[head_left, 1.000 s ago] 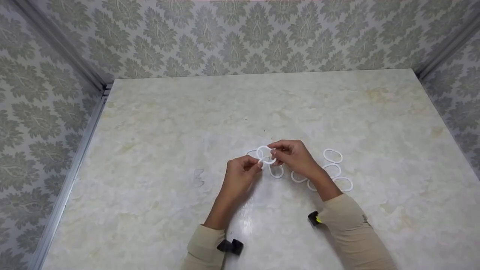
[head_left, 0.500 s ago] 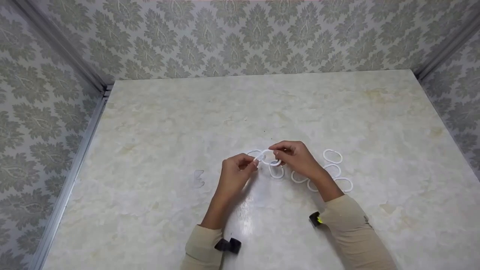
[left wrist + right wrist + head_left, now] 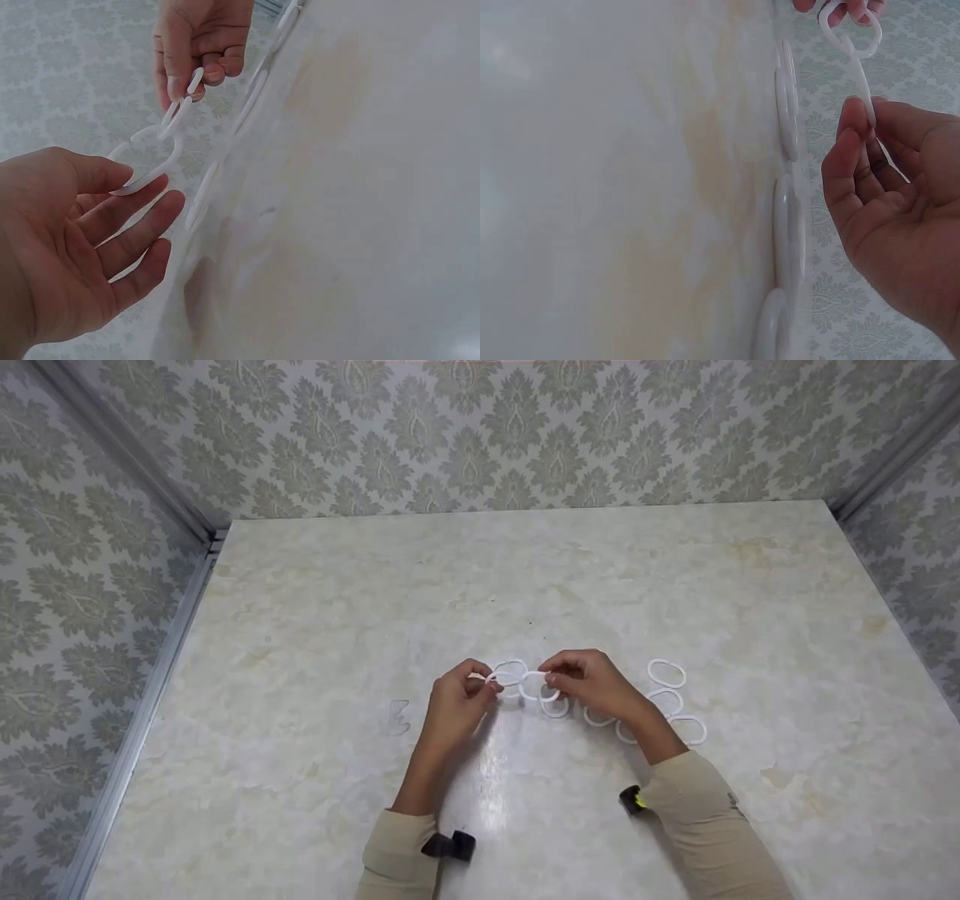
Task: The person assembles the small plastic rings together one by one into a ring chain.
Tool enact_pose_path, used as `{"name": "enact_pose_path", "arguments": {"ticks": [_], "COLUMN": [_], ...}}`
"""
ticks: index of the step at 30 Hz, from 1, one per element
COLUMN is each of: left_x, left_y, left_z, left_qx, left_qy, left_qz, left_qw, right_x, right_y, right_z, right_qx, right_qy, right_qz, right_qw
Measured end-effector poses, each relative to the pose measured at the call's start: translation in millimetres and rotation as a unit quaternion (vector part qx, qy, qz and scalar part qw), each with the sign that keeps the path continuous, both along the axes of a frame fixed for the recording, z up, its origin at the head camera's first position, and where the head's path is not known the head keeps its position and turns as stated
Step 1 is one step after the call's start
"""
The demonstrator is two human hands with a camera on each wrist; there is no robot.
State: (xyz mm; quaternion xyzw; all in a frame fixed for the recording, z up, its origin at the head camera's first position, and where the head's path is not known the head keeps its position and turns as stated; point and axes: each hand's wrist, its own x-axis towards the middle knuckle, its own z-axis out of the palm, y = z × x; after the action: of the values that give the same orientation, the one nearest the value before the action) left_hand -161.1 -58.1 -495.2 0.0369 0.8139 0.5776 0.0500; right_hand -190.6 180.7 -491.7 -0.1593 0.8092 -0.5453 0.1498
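My left hand (image 3: 459, 701) pinches a white oval plastic curtain ring (image 3: 177, 154) between thumb and index finger, its other fingers spread loosely. With thumb and fingertips, my right hand (image 3: 600, 682) pinches a second curtain ring (image 3: 864, 90). These two rings hook through one another and are held just above the table. In the left wrist view, a gap shows in the left-hand ring. Under and behind them on the table lie a loose ring (image 3: 510, 661) and another ring (image 3: 555, 715), each partly covered.
Several more white rings (image 3: 703, 727) lie on the marbled table (image 3: 300, 607) around and behind the right forearm. Left of the left hand is a small, clear, jagged-edged piece (image 3: 397, 718). Patterned wall covering (image 3: 480, 435) stands behind the table.
My left hand has moved left, drawing its ring away from the right-hand one, so the two overlap less. The right hand has come slightly nearer the body. Both keep their grip.
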Motion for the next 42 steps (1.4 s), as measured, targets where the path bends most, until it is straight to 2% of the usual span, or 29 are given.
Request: {"name": "enact_pose_path", "arguments": {"ticks": [5, 11, 14, 17, 20, 23, 25, 27, 30, 35, 39, 42], "left_x": [-0.7, 1.1, 2.0, 2.7, 2.6, 2.1, 2.0, 2.9, 4.6, 6.8, 7.9, 8.8], "left_y": [-9.8, -21.7, -24.2, -23.6, -18.7, -9.9, -2.6, 4.3, 12.7, 18.6, 20.6, 22.4], "left_z": [0.8, 4.6, 7.0, 8.7, 8.5, 6.3, 4.6, 3.0, 2.0, 3.2, 6.1, 6.1], "left_qx": [-0.071, -0.173, -0.204, -0.213, -0.188, -0.129, -0.086, -0.056, -0.038, -0.012, 0.032, 0.047], "left_qy": [-0.014, -0.044, -0.056, -0.058, -0.044, -0.01, 0.014, 0.031, 0.042, 0.018, -0.024, -0.057], "left_qz": [-0.014, -0.059, -0.067, -0.062, -0.045, -0.036, -0.033, -0.031, -0.018, -0.004, -0.017, -0.028], "left_qw": [0.9973, 0.9822, 0.9751, 0.9734, 0.9801, 0.991, 0.9956, 0.9974, 0.9983, 0.9998, 0.9991, 0.9969], "right_x": [1.1, 2.3, 2.2, 2.0, 1.8, 1.4, 1.5, 2.0, 3.1, 4.8, 5.4, 5.8], "right_y": [-1, -5, -7, -8, -9, -10, -11, -13, -14, -15, -17, -18], "right_z": [0.4, 0.7, 0.5, 0.7, 1.2, 1.5, 2.0, 2.9, 4.7, 6.1, 6.1, 6.0], "right_qx": [0.012, 0.039, 0.045, 0.049, 0.048, 0.045, 0.042, 0.039, 0.034, 0.029, 0.021, 0.012], "right_qy": [0.009, 0.024, 0.032, 0.04, 0.046, 0.055, 0.061, 0.063, 0.063, 0.069, 0.068, 0.063], "right_qz": [0.009, 0.014, 0.013, 0.012, 0.012, 0.013, 0.014, 0.014, 0.012, 0.011, 0.011, 0.012], "right_qw": [0.9998, 0.9989, 0.9984, 0.9979, 0.9977, 0.9974, 0.9972, 0.9972, 0.9974, 0.9972, 0.9974, 0.9979]}}
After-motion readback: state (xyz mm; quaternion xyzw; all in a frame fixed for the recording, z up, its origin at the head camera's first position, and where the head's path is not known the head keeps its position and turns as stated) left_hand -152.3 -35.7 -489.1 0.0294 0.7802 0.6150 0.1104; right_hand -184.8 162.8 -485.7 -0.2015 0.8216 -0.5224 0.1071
